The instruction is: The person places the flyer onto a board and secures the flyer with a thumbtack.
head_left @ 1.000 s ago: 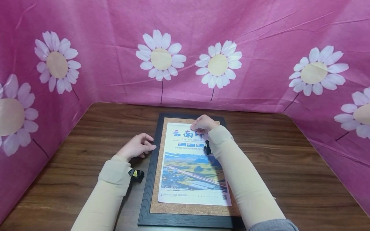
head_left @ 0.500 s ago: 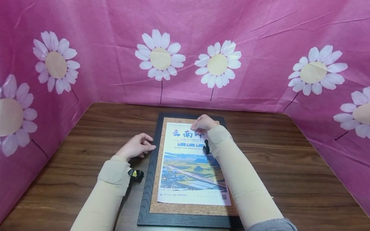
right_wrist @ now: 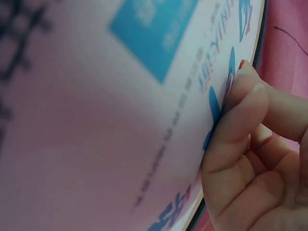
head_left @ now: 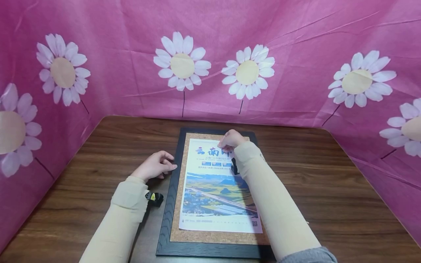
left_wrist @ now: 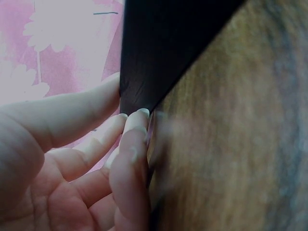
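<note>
A cork board point(head_left: 217, 239) in a black frame lies on the table with a printed poster point(head_left: 210, 182) flat on it. My left hand point(head_left: 154, 167) is at the frame's left edge; in the left wrist view its thumb and fingertips close on the black edge point(left_wrist: 149, 53). My right hand point(head_left: 231, 140) is over the upper part of the poster, thumb and index finger pressed together at the paper. A small red tip point(right_wrist: 242, 63), like a push pin's head, shows at those fingers in the right wrist view; the rest of it is hidden by them.
The brown wooden table point(head_left: 329, 182) extends on both sides of the board. A pink cloth point(head_left: 131, 73) with white daisies hangs along its back and sides. Black wrist cameras point(head_left: 157, 199) sit on both sleeves.
</note>
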